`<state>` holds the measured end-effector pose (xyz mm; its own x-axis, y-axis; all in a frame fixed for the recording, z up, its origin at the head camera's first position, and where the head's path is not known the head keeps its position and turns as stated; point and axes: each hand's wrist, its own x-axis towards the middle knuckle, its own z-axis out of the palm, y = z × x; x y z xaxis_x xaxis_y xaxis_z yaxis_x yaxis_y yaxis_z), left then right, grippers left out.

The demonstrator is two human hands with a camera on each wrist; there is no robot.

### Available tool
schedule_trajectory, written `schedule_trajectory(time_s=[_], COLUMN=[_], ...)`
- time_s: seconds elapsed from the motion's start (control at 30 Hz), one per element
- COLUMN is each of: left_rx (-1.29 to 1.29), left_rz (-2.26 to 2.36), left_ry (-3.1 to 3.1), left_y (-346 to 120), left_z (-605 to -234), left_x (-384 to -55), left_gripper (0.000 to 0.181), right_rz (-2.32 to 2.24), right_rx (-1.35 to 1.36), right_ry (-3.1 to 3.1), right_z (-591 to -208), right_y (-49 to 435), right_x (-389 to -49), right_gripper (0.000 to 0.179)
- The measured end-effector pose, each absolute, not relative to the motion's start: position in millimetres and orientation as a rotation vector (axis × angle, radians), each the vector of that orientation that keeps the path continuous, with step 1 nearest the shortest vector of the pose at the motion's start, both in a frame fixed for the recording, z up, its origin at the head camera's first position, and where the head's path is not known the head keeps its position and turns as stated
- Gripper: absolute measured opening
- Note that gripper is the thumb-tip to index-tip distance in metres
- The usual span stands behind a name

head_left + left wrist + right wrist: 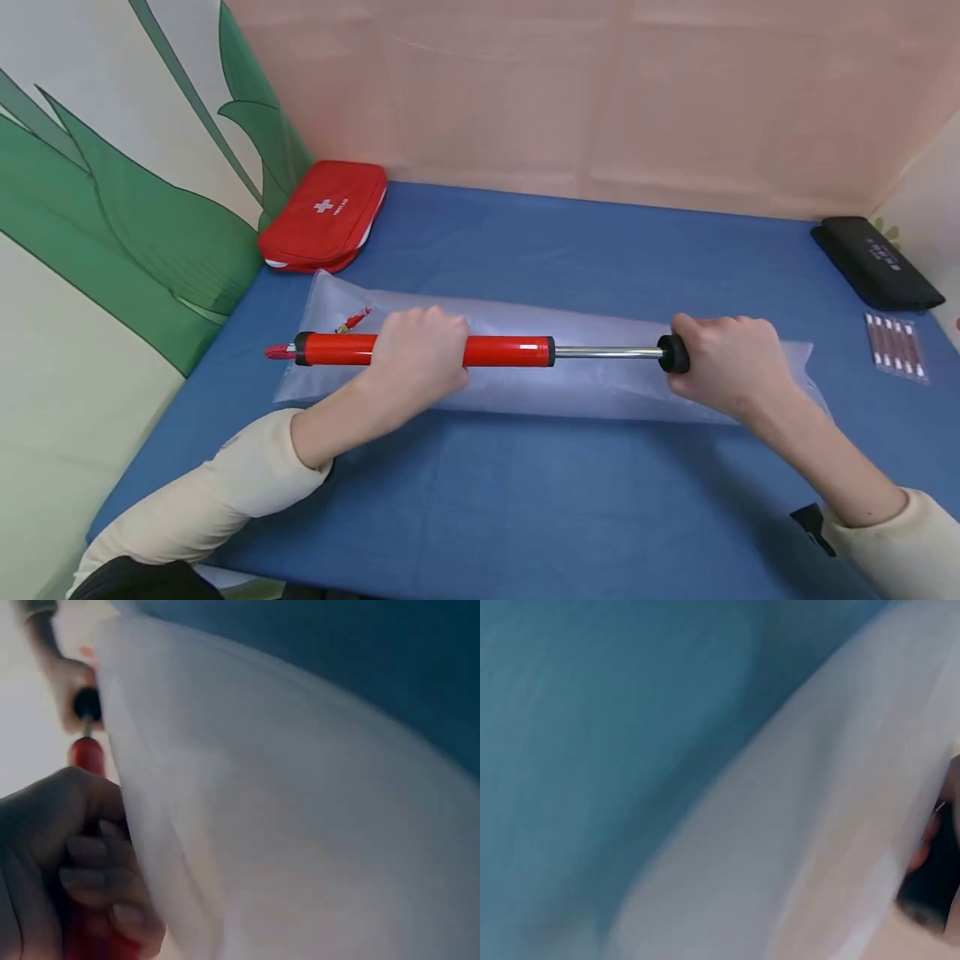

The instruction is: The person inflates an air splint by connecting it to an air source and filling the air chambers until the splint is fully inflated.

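Observation:
A red hand pump (510,351) is held level across the middle of the head view. My left hand (420,350) grips its barrel, fingers wrapped round it, as the left wrist view also shows. On the right, my right hand (727,358) holds the black handle (675,353), and a length of shiny metal rod (606,352) shows between handle and barrel. Behind and below the pump lies a translucent, puffy plastic bag (600,400). A short red piece with a brass-coloured end (351,321) shows near the bag's left end. From the barrel's left end sticks a red loop (281,352).
At the back left of the blue-covered table (525,500) sits a red first-aid case (326,212). A black zipped case (876,262) lies at the right, with a clear packet of several swabs (896,347) in front of it. Walls border the back and both sides.

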<state>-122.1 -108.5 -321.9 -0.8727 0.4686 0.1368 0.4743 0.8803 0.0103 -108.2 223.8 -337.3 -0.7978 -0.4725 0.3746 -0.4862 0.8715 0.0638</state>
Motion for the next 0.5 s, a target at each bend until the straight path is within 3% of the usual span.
schedule_trajectory(time_s=[0.5], left_rx=[-0.870], left_rz=[0.084], left_ry=[-2.873], left_y=[-50], left_z=[-322], left_x=[-101], left_gripper=[0.017], right_rz=[0.000], right_rx=[0.635], right_ry=[-2.709], right_z=[-344], right_y=[141], right_x=[-90], right_gripper=[0.033])
